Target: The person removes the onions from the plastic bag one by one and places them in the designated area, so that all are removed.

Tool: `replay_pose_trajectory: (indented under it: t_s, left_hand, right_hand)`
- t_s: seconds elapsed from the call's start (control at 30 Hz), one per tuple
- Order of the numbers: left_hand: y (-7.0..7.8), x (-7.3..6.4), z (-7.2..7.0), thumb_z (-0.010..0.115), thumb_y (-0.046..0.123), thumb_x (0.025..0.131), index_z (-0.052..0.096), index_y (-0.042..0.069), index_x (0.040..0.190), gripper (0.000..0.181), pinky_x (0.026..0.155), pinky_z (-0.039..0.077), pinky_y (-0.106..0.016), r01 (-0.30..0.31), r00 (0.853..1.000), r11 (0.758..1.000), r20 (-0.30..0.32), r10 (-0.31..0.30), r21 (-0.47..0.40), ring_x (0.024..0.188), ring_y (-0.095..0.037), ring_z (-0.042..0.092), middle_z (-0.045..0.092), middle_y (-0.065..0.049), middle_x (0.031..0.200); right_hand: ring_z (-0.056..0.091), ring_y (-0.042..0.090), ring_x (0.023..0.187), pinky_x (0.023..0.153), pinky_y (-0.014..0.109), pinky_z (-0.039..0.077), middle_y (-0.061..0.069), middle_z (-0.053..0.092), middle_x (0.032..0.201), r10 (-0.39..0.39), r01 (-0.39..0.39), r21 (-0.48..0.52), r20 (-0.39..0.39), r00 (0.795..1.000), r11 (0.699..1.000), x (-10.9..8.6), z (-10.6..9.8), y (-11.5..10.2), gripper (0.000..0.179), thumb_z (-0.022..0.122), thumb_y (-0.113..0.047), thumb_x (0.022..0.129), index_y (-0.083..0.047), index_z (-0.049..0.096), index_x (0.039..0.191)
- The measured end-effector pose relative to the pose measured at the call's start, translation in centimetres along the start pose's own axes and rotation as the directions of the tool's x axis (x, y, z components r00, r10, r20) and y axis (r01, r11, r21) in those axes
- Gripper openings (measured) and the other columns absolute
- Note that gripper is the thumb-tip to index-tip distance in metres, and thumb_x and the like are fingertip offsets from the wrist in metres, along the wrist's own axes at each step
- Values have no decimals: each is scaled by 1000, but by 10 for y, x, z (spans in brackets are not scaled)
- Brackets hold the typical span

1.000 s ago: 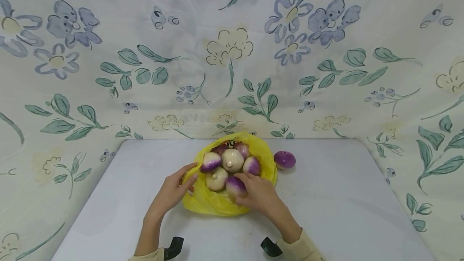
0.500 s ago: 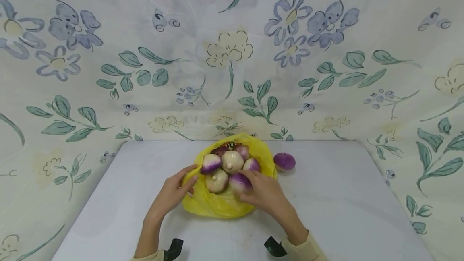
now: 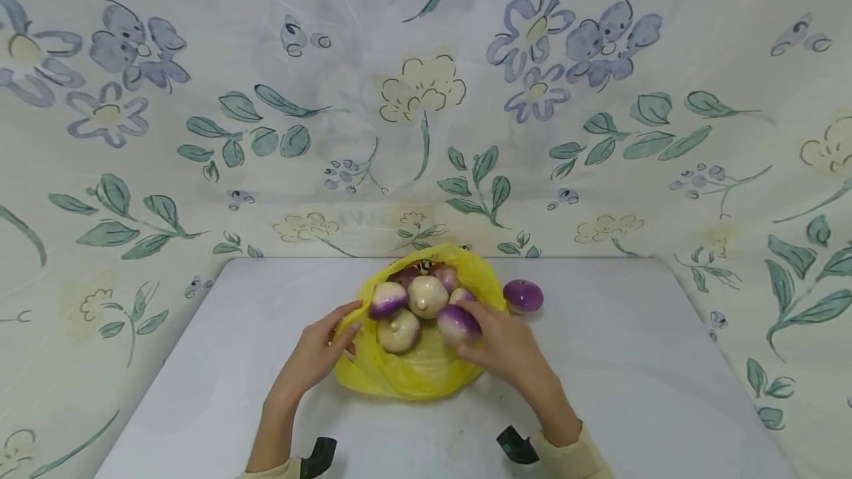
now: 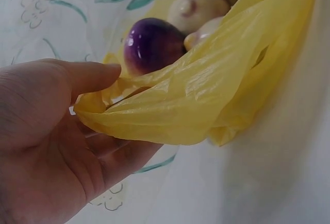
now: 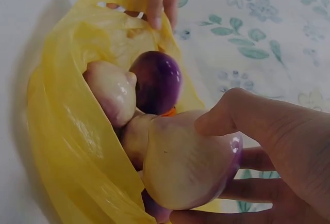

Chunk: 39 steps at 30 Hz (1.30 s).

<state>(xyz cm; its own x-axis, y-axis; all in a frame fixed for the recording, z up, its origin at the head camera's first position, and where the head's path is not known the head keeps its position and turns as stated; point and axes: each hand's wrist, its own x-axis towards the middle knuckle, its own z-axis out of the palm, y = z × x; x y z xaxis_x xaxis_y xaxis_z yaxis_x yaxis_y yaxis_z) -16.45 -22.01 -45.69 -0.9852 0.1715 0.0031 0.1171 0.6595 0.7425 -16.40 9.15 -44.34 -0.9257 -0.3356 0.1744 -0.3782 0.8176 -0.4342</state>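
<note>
A yellow plastic bag (image 3: 426, 379) lies with its mouth spread wide, full of several glossy purple-and-white turnips. At the bag's left edge, my left hand (image 3: 321, 350) pinches the rim between thumb and fingers; the left wrist view shows the thin plastic (image 4: 170, 115) folded there. My right hand (image 3: 504, 342) grips one turnip (image 3: 458, 325) over the right front of the opening, thumb on top and fingers beneath. In the right wrist view this turnip (image 5: 180, 162) shows its pale side and partly covers the others. Among those in the bag are two white-topped turnips (image 3: 427, 296).
A single purple turnip (image 3: 523, 296) sits on the white table (image 3: 632, 375) just right of the bag. Behind the table hangs a floral sheet (image 3: 426, 94). Something small, black and white (image 3: 424, 266), shows at the back of the bag's opening.
My right hand has moved right and slightly up with the turnip, away from the pale one beside it. The left hand stays at the bag's rim.
</note>
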Motion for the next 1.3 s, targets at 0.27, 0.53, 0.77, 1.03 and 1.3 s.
replay_pose_trajectory:
  t_s: [0.27,0.53,0.77,1.03,1.3]
  left_hand:
    - [0,-1,0,55,23,101,50,14,142,42,66,46,-21,-3,1000,1000,-3,3,-5,69,-14,57,63,-3,75]
    - [1,0,2,55,22,101,50,14,142,42,66,46,-21,16,1000,1000,4,-16,-24,69,-15,57,63,-4,76]
    - [1,0,2,56,25,101,50,15,142,43,69,46,-22,29,1000,999,-1,-30,-15,71,-16,58,64,-4,76]
    - [-2,0,1,57,29,100,50,17,142,44,70,45,-24,38,999,999,-9,-38,-2,70,-15,57,64,-3,74]
    - [-2,-1,1,57,30,100,50,16,142,45,70,46,-23,40,999,999,-12,-40,3,71,-15,58,65,-3,76]
  right_hand:
    - [54,11,72,82,35,56,3,71,114,-10,9,-18,-29,1000,1000,-1,-4,6,64,79,-38,77,-15,59,134]
    - [51,10,70,77,32,56,3,71,112,-35,35,-6,-65,997,999,-1,-9,9,63,79,-35,77,-17,59,134]
    - [66,18,91,84,41,57,5,69,121,8,-9,-7,-83,996,1000,-6,-19,21,61,79,-34,77,-18,60,133]
    - [68,28,103,87,50,55,9,68,123,71,-72,-7,-113,991,997,-14,-27,46,61,81,-35,78,-14,60,131]
    - [67,24,95,83,46,57,11,69,118,103,-108,-30,-136,985,994,-19,-32,65,65,79,-38,80,-14,56,135]
